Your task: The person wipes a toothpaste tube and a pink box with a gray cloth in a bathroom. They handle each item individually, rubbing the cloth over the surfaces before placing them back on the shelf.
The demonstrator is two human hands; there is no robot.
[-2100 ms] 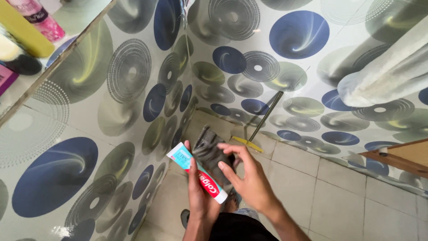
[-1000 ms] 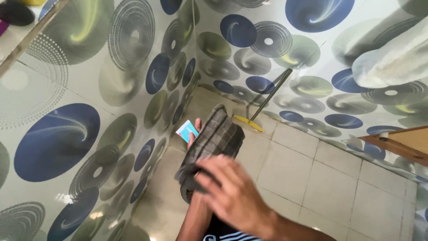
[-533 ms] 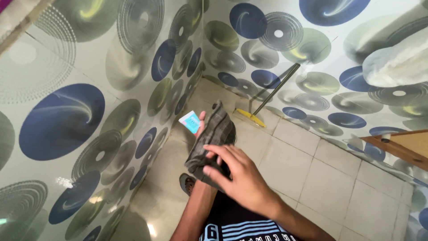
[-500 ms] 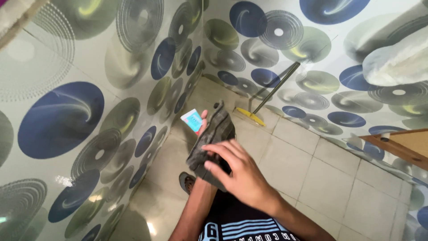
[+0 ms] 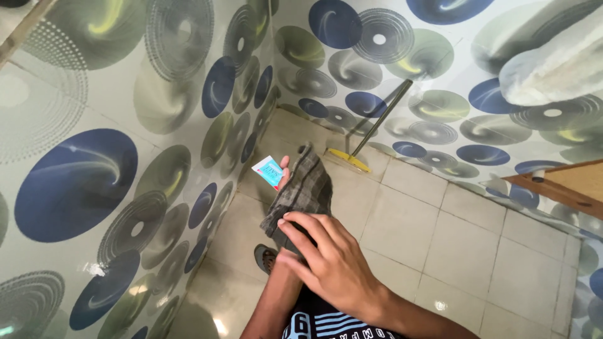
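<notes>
Checked cloth (image 5: 306, 188) is draped over the left hand (image 5: 286, 172), whose grip is clenched on it together with a small white-and-blue tube (image 5: 269, 172) that pokes out just beyond the fingertips. The right hand (image 5: 330, 267) is laid with fingers spread and released on the cloth's near end, seemingly to smooth it flat.

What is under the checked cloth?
The left hand lies under the cloth, fingertips showing beside a tube end. The right hand presses on top. The tube's remainder and the left palm are covered.
</notes>
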